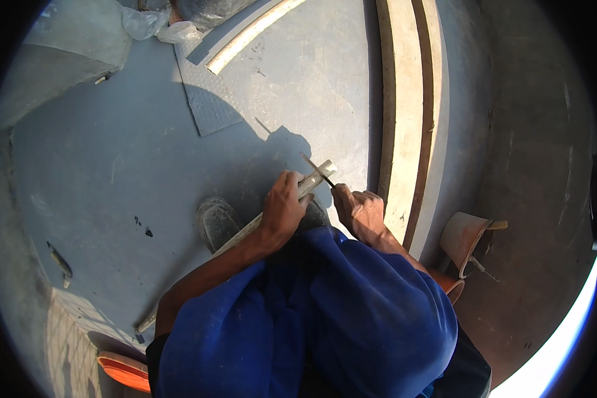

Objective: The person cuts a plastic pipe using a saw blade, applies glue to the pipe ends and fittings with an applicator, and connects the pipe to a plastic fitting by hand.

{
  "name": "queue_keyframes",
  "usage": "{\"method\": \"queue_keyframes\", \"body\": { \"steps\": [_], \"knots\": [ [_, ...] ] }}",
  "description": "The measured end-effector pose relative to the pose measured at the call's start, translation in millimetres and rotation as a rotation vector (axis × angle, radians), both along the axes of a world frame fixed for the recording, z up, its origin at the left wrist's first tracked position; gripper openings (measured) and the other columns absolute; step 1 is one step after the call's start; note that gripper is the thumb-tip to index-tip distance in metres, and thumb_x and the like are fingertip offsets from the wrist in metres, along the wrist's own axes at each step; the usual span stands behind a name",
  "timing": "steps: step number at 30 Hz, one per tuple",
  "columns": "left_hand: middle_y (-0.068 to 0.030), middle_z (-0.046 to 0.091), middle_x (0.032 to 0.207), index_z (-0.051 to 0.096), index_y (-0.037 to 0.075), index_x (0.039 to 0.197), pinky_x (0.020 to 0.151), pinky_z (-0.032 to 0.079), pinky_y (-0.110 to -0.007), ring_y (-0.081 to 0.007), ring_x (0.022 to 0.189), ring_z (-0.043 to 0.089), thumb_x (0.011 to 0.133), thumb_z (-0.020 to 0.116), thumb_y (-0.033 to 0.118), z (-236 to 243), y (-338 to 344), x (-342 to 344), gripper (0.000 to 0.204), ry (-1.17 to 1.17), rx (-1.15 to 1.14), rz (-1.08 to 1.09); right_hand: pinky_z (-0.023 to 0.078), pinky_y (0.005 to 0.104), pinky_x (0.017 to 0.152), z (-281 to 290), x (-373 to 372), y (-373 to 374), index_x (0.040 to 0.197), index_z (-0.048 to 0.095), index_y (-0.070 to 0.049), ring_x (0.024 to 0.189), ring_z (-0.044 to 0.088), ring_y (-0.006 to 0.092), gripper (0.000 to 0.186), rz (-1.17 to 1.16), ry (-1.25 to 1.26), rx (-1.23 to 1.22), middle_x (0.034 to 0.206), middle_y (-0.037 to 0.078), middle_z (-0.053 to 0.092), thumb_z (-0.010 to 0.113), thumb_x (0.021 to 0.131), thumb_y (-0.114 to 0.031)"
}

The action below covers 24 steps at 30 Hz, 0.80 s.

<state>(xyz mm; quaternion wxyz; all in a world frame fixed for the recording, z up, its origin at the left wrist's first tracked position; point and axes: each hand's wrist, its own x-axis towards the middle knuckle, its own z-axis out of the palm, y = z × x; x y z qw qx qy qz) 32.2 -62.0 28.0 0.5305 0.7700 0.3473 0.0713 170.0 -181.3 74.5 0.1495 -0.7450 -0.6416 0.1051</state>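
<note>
My left hand (284,207) is closed around a long, pale pole (310,182) near its upper end. The pole slants down to the left, passing under my forearm, and its far end shows near the lower left. My right hand (363,211) grips a thin knife (320,172), its handle mostly hidden in my fist. The blade lies across the pole just short of the tip and points up and left. Whether it has cut into the surface is too small to tell. Below are my knees in blue cloth and a dusty shoe (219,224).
Two long wooden beams (402,119) run along the right. Beyond them a bucket (463,240) lies tipped by the wall. A pale strip (252,34), a textured sheet (209,99) and plastic bags (146,23) lie ahead. A small tool (60,261) rests far left; an orange container (123,371) is lower left.
</note>
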Motion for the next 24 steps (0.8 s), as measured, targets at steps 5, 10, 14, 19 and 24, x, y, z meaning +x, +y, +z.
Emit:
{"method": "queue_keyframes", "body": {
  "steps": [5,10,14,19,24],
  "knots": [
    [-0.0157,0.056,0.091,0.053,0.001,0.094,0.074,0.046,-0.042,-0.0354,0.086,0.058,0.073,0.072,0.01,-1.2,-1.6,0.1,0.03,0.005,-0.008,0.005,0.045,0.0348,0.045,-3.9,3.6,-9.4,0.092,0.056,-0.007,0.046,0.056,0.0211,0.012,-0.179,-0.08,-0.081,0.05,0.007,0.054,0.055,0.087,-0.017],
    [-0.0166,0.057,0.09,0.055,0.0,0.094,0.072,0.047,-0.042,-0.0356,0.083,0.058,0.075,0.07,0.012,1.6,1.5,1.8,0.028,-0.014,0.01,0.007,0.045,0.0337,0.047,-5.1,31.0,-0.3,0.09,0.055,-0.004,0.046,0.055,0.0209,0.012,-0.551,-0.117,-0.359,0.053,0.008,0.055,0.059,0.084,-0.013],
    [-0.018,0.057,0.087,0.058,-0.001,0.095,0.069,0.047,-0.041,-0.036,0.08,0.059,0.078,0.068,0.014,-3.9,6.3,-1.4,0.025,-0.079,0.037,-0.019,0.041,0.032,0.044,-8.6,-3.1,-5.7,0.089,0.056,-0.008,0.041,0.052,0.0209,0.008,-0.076,-0.075,-0.112,0.051,0.007,0.053,0.058,0.085,-0.013],
    [-0.019,0.058,0.084,0.059,-0.002,0.096,0.068,0.047,-0.04,-0.0355,0.077,0.06,0.082,0.064,0.017,-5.7,16.2,1.3,0.025,-0.066,0.025,-0.112,0.043,0.0336,0.046,-12.3,8.0,-8.7,0.095,0.055,-0.004,0.045,0.054,0.0223,0.011,-0.218,-0.071,-0.04,0.054,0.008,0.054,0.055,0.085,-0.008],
    [-0.0202,0.059,0.085,0.058,-0.004,0.101,0.067,0.048,-0.039,-0.0353,0.076,0.061,0.085,0.062,0.02,-7.7,21.6,-1.4,0.029,-0.09,-0.029,-0.126,0.043,0.033,0.047,-23.4,18.5,-3.0,0.096,0.057,-0.005,0.047,0.055,0.0219,0.011,-0.642,-0.055,-0.375,0.055,0.008,0.055,0.053,0.087,-0.011]
  ]
}}
